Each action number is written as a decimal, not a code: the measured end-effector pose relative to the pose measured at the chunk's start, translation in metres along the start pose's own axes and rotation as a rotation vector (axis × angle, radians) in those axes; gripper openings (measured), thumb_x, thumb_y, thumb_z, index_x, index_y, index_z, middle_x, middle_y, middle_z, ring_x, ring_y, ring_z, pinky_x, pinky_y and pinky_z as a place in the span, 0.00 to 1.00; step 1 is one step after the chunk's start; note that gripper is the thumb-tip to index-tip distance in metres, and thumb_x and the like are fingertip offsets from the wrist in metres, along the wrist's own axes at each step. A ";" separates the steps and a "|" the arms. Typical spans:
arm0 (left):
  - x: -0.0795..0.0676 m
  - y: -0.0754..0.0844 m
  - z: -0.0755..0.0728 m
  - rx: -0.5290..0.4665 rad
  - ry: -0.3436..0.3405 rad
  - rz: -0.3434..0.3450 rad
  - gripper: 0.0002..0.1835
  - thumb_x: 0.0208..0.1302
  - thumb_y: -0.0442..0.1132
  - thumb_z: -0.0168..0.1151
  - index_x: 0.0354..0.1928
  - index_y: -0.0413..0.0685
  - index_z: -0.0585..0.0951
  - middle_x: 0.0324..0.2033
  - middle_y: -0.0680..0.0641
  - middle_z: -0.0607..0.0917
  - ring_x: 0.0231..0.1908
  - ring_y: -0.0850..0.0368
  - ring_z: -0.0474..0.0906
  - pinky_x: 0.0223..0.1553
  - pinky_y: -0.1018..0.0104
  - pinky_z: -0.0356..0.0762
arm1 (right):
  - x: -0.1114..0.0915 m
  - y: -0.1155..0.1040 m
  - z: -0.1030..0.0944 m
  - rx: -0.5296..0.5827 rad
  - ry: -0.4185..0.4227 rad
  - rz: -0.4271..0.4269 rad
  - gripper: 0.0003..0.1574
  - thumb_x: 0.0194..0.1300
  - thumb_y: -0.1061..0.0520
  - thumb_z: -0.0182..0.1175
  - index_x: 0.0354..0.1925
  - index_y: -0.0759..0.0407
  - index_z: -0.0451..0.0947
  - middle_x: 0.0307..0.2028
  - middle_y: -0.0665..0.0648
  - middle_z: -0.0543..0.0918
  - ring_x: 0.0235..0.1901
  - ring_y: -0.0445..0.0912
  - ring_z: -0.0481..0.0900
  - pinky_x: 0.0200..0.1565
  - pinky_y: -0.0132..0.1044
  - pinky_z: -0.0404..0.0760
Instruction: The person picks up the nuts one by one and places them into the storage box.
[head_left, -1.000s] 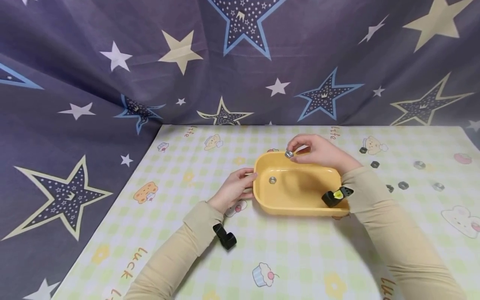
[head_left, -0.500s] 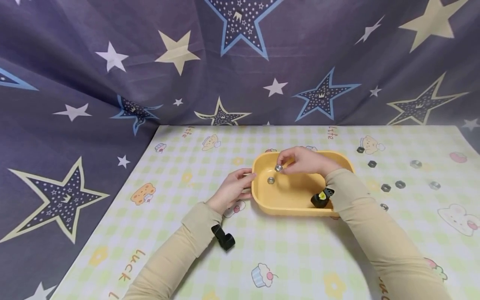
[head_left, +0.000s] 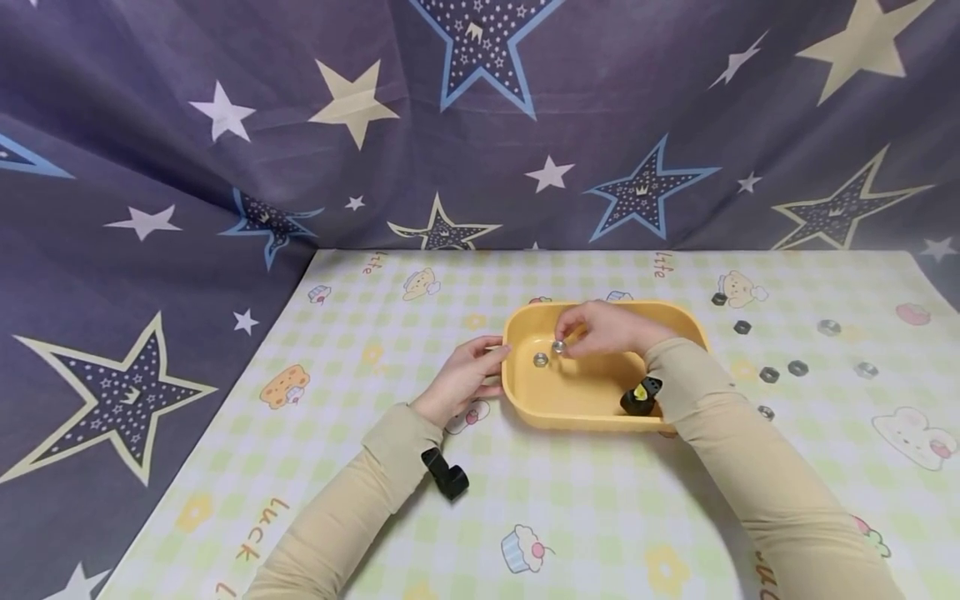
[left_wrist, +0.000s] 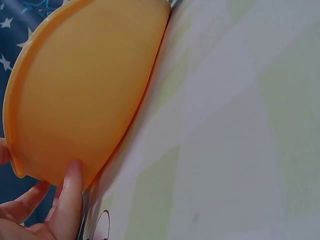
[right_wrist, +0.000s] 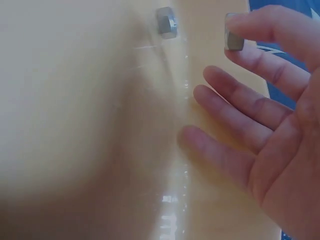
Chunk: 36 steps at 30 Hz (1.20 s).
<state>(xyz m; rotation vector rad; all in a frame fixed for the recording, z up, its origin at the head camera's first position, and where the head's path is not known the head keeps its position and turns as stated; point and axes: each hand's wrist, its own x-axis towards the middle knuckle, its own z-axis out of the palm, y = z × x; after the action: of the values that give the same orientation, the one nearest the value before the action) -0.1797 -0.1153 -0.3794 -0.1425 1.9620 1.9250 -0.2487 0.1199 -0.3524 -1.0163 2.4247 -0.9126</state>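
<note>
A yellow plastic tub stands on the table. My right hand is inside it, pinching a silver hex nut between thumb and index finger, low over the floor of the tub. The right wrist view shows this nut edge-on between the fingertips, the other fingers spread. Another silver hex nut lies in the tub, just left of the held one. At the tub's left end, my left hand touches the outer wall and rim. Its fingers look fairly straight against the wall in the left wrist view.
Right of the tub, several loose nuts lie scattered on the checked tablecloth: dark ones such as this nut and silver ones like this nut. A star-patterned curtain hangs behind the table and along its left side.
My right hand has moved from above the tub's back rim down and left into the tub, carrying the nut. The left hand has stayed at the tub's left end.
</note>
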 end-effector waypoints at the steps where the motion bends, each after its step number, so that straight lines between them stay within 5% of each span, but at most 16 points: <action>1: 0.000 0.000 0.000 0.005 0.000 0.000 0.22 0.71 0.42 0.53 0.63 0.41 0.69 0.54 0.38 0.76 0.35 0.61 0.81 0.32 0.72 0.85 | 0.001 0.000 0.001 -0.011 -0.004 -0.007 0.07 0.53 0.62 0.64 0.34 0.58 0.80 0.35 0.53 0.83 0.44 0.50 0.78 0.57 0.50 0.77; 19: 0.000 0.002 0.002 0.013 0.009 -0.007 0.21 0.71 0.42 0.53 0.62 0.42 0.70 0.49 0.41 0.78 0.33 0.62 0.81 0.30 0.73 0.84 | 0.007 -0.004 0.006 -0.250 0.012 -0.064 0.06 0.47 0.63 0.65 0.28 0.60 0.79 0.28 0.52 0.82 0.33 0.45 0.77 0.45 0.41 0.81; 28: -0.001 0.004 0.003 0.014 0.023 -0.007 0.21 0.70 0.41 0.53 0.62 0.42 0.70 0.48 0.41 0.79 0.33 0.62 0.81 0.27 0.74 0.83 | 0.009 -0.009 0.008 -0.291 -0.015 -0.014 0.05 0.46 0.63 0.65 0.26 0.58 0.79 0.24 0.50 0.79 0.27 0.43 0.71 0.36 0.34 0.76; 36: -0.001 0.001 0.003 0.009 0.028 -0.024 0.21 0.70 0.42 0.53 0.62 0.43 0.70 0.47 0.43 0.79 0.33 0.61 0.81 0.29 0.73 0.84 | 0.008 -0.014 0.009 -0.328 -0.023 -0.003 0.06 0.45 0.63 0.66 0.28 0.59 0.80 0.26 0.51 0.81 0.28 0.43 0.73 0.38 0.35 0.79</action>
<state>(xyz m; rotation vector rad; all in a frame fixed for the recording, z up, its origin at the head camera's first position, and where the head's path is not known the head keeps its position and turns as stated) -0.1790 -0.1127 -0.3779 -0.1904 1.9775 1.9092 -0.2419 0.1027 -0.3499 -1.1311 2.6077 -0.5079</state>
